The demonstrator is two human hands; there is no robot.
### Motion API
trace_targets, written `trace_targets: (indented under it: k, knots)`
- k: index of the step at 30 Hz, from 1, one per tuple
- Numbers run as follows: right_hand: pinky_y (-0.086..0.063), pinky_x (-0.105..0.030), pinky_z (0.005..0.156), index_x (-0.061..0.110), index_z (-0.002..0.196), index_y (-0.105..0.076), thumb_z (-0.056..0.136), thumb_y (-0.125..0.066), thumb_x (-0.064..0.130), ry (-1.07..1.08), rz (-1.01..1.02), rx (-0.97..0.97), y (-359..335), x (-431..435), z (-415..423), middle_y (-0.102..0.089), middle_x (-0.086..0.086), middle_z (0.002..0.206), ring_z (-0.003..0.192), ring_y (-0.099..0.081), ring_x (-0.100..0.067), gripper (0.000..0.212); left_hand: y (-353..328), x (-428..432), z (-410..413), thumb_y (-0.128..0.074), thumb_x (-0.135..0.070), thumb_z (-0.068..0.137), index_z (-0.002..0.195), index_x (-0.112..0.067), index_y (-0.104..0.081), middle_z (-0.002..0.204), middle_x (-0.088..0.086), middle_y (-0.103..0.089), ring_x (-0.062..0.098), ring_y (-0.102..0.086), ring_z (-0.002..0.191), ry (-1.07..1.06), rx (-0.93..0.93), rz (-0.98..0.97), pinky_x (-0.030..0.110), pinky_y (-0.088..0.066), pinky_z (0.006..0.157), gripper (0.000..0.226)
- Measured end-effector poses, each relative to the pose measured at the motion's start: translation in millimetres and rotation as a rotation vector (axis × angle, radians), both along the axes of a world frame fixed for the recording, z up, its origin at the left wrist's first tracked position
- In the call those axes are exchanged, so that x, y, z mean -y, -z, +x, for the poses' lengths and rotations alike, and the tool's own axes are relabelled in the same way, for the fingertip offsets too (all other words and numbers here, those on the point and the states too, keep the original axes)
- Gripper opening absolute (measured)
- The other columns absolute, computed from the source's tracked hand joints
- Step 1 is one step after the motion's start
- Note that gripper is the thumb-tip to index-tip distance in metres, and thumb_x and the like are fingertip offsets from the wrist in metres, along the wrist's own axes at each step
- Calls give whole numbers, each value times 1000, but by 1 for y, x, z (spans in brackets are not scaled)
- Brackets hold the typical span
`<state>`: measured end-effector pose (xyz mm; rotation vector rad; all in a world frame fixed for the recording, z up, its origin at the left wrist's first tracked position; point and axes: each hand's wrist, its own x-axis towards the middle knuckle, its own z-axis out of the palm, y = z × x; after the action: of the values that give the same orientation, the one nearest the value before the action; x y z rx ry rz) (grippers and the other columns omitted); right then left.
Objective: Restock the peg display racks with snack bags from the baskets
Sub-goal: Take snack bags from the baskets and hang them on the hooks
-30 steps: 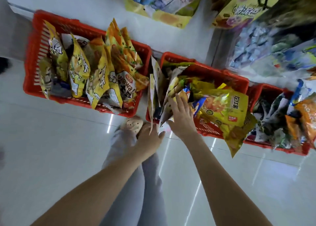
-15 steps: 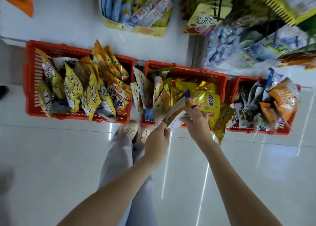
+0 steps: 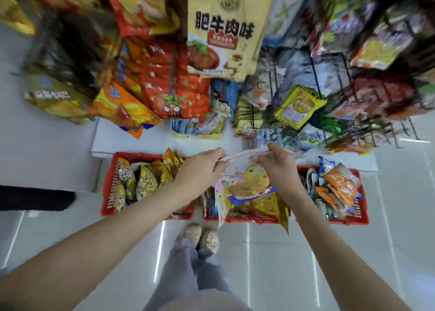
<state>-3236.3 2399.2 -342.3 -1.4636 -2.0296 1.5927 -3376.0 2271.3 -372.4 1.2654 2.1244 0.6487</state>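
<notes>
Both bare forearms reach in from the near corners and meet at mid-frame, above the row of red baskets on the floor (image 3: 58, 164). The left grip (image 3: 202, 167) has its fingers curled over the top edge of a bunch of snack bags (image 3: 247, 183), knuckles up. The right grip (image 3: 279, 163) pinches the same edge from the right side, thumb towards the left hand. The white top strip of the bags stretches between the two hands.

The bags hang down, fanned and tilted, over the middle basket (image 3: 237, 219), which holds more yellow packs. The left basket (image 3: 107, 193) is packed with upright yellow bags, and the right basket (image 3: 363, 216) holds orange and blue ones.

On the far side the peg rack (image 3: 313, 72) is hung with stock, blurred in places: a large beige bag (image 3: 226, 28) with dark lettering, and red tomato bags (image 3: 174, 87) to its left. The person's shoes (image 3: 202, 236) stand just near the middle basket.
</notes>
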Motion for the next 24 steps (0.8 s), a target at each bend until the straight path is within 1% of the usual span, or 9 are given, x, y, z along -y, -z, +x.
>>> trace_targets:
  k: [2,4,7,9,11,13,15,17,24]
  knots:
    - [-44,-39,79,4,141,-40,91,-64,16,-16,9,-89,-38,6,-17,-61,-24,112,106,-57,-35,57,-43,10,-19,-50,-34,99,86,-12,-46,65,-7,-40,21,-49,68,15,-64,27,35,-30,57,26]
    - [-51,-39,72,10,137,-47,88,-68,22,-52,64,-162,-72,12,-36,-62,-13,100,99,-62,-32,54,-84,21,-39,-51,-29,99,74,-17,-35,63,-8,-38,18,-45,62,13,-138,60,33,-19,54,32]
    - [-57,-47,77,14,122,-58,81,-72,37,-133,160,-232,-121,21,-64,-67,-8,111,96,-66,-27,48,-148,35,-70,-55,-29,97,64,-28,-29,60,-12,-43,17,-46,63,-12,-246,137,33,-19,55,42]
    - [-55,-41,78,15,111,-60,81,-72,39,-209,294,-274,-148,24,-82,-69,-4,102,92,-66,-18,40,-191,45,-91,-57,-28,96,62,-27,-36,57,-11,-44,19,-49,63,-4,-313,199,34,-20,56,40]
    - [-50,-23,71,19,100,-57,84,-71,26,-312,510,-359,-180,28,-102,-66,4,90,80,-62,-5,22,-231,54,-112,-55,-28,96,74,-15,-57,64,-1,-56,24,-56,71,19,-400,232,34,-24,57,26]
    - [-37,-14,83,20,111,-57,83,-70,17,-418,867,-437,-212,35,-126,-62,6,101,94,-54,-3,31,-269,62,-132,-52,-31,98,91,-8,-62,76,8,-63,29,-60,82,28,-544,245,34,-28,59,26]
    - [-26,-25,90,21,117,-58,79,-68,23,-489,1288,-426,-237,44,-155,-62,3,107,104,-48,-12,39,-302,70,-151,-50,-35,98,96,-12,-63,85,12,-67,31,-60,88,21,-675,262,34,-30,60,26]
    - [-22,-32,91,21,107,-64,79,-62,30,-489,1553,-409,-260,55,-182,-64,5,97,101,-47,-15,29,-331,77,-167,-50,-37,97,98,-16,-64,91,9,-68,29,-60,93,11,-774,291,33,-30,61,25]
    - [-16,-33,89,21,75,-67,76,-65,27,-225,1643,-452,-324,71,-235,-62,11,69,89,-43,-10,7,-404,77,-206,-43,-44,99,110,-23,-62,96,7,-65,30,-59,100,-4,-990,315,31,-27,63,30]
